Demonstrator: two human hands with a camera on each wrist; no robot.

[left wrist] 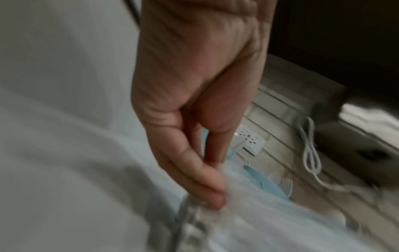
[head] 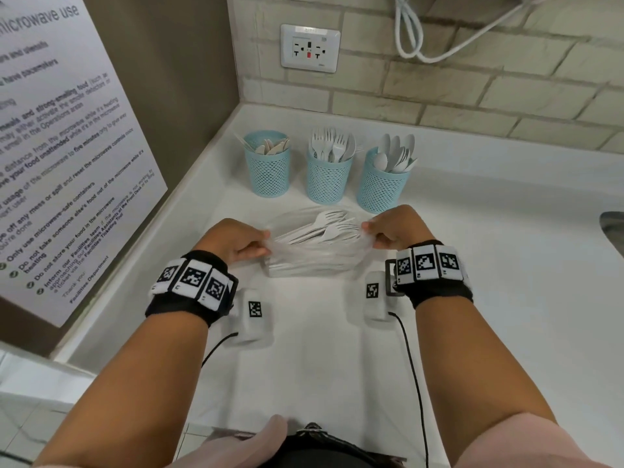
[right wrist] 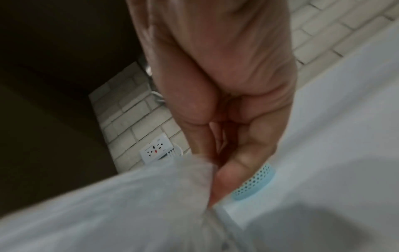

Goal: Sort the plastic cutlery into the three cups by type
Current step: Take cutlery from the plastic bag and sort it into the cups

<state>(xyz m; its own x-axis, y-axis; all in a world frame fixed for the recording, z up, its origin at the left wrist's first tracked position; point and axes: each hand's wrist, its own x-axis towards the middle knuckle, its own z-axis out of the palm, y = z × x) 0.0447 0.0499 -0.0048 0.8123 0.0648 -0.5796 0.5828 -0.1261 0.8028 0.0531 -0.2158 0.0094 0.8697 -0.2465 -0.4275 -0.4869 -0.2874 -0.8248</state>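
Observation:
A clear plastic bag (head: 314,251) with several white forks (head: 329,228) inside lies on the white counter (head: 489,282). My left hand (head: 251,246) pinches the bag's left edge (left wrist: 207,209); my right hand (head: 378,231) pinches its right edge (right wrist: 194,170). The film is stretched between them. Behind the bag stand three light-blue mesh cups: the left cup (head: 267,170) holds knives, the middle cup (head: 328,179) forks, the right cup (head: 383,185) spoons.
A brick wall with a white power socket (head: 310,48) and a looped white cable (head: 415,38) rises behind the cups. A notice board (head: 57,136) stands on the left. A sink edge (head: 613,228) shows at the far right.

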